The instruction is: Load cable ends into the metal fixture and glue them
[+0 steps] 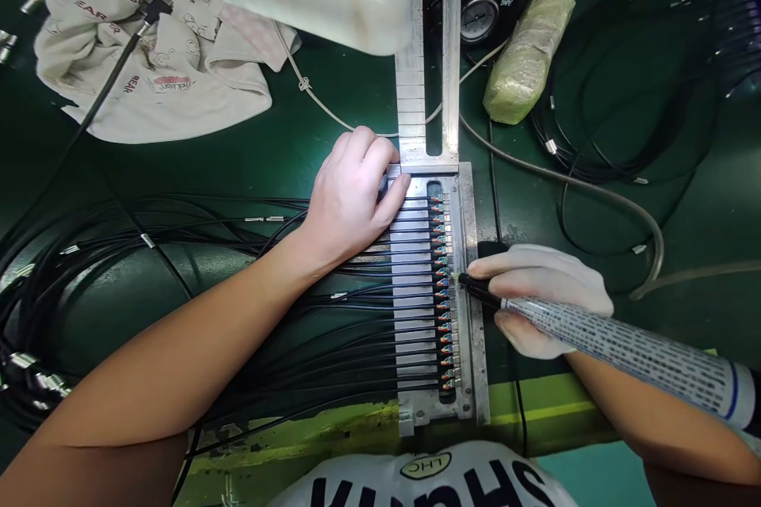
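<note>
While a pen-shaped tool (624, 341) is gripped in the gloved right hand (541, 297) just right of the metal fixture (410, 404), its black tip is held over the fixture, beside the coloured wire ends (443, 283) of the black cables (309, 303) laid across it. The bare left hand (357, 186) is rested at the fixture's upper left corner, though whether anything is pinched there cannot be told.

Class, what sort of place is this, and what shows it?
Probably a cable or electronics workshop: black cables lie side by side across a metal holder, coloured wires show at their ends, and a round gauge sits beyond.
</note>
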`<state>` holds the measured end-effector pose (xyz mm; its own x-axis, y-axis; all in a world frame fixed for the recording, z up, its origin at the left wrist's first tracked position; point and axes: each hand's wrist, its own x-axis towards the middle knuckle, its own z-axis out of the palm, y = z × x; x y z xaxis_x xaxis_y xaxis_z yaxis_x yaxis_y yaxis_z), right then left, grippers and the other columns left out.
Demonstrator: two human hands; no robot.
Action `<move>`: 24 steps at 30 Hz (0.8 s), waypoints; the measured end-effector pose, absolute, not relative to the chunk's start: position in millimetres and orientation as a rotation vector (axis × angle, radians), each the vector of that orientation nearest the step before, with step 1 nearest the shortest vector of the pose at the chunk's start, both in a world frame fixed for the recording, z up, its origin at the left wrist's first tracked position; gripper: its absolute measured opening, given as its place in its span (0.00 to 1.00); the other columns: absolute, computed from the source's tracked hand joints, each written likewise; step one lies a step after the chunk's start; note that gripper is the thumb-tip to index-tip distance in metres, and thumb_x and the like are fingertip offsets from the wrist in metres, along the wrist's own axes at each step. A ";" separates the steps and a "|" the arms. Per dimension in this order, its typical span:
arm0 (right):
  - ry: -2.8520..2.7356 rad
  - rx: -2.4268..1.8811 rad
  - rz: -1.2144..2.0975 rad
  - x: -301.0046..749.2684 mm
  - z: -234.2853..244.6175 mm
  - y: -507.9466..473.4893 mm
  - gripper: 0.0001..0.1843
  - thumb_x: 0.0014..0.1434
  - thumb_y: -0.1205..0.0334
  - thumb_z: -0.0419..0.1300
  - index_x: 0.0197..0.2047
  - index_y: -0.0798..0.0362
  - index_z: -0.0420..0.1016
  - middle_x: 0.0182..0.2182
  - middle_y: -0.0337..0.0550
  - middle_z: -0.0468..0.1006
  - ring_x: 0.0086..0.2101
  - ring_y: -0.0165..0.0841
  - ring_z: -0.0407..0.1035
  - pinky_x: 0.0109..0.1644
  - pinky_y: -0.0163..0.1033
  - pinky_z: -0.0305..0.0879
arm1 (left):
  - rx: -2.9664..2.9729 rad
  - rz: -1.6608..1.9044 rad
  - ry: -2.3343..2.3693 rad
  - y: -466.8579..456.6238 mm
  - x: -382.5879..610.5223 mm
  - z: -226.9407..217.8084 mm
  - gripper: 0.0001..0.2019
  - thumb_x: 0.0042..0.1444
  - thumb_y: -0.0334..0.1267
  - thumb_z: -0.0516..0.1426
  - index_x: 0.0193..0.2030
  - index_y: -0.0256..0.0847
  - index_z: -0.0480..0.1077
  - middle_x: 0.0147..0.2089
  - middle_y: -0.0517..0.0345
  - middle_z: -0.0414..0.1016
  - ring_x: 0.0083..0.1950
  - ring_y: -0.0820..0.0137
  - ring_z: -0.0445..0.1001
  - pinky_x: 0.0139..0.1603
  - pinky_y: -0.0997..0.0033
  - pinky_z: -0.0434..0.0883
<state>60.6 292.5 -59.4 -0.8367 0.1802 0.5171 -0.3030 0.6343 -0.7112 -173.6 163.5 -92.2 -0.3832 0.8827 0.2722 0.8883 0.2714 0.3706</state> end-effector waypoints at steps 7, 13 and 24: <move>-2.303 0.046 1.146 60.8 -57.4 290.7 0.10 0.53 0.66 0.67 0.40 0.54 0.77 0.42 0.49 0.81 0.35 0.37 0.78 0.37 0.41 0.79 | -1.745 -0.755 -2.503 163.9 -173.9 -91.7 0.09 0.66 0.44 0.52 0.43 0.41 0.63 0.44 0.50 0.66 0.47 0.60 0.67 0.47 0.56 0.69; -2.271 0.050 1.161 60.3 -57.6 290.3 0.11 0.52 0.67 0.68 0.40 0.56 0.77 0.42 0.50 0.81 0.36 0.38 0.79 0.38 0.42 0.79 | -1.737 -0.774 -2.540 163.5 -173.3 -92.0 0.08 0.67 0.44 0.50 0.44 0.43 0.64 0.45 0.50 0.66 0.49 0.60 0.67 0.49 0.52 0.69; -2.251 0.087 1.135 63.7 -50.7 284.7 0.09 0.52 0.64 0.67 0.37 0.57 0.76 0.40 0.50 0.81 0.32 0.36 0.77 0.36 0.41 0.76 | -1.744 -0.772 -2.536 163.2 -173.6 -91.6 0.09 0.68 0.45 0.50 0.44 0.43 0.63 0.44 0.50 0.66 0.48 0.61 0.66 0.49 0.53 0.69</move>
<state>63.7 284.7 -50.7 -0.8120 0.2051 0.5464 -0.3173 0.6307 -0.7082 -173.6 163.2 -91.6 -0.3957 0.8859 0.2420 0.8705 0.2778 0.4064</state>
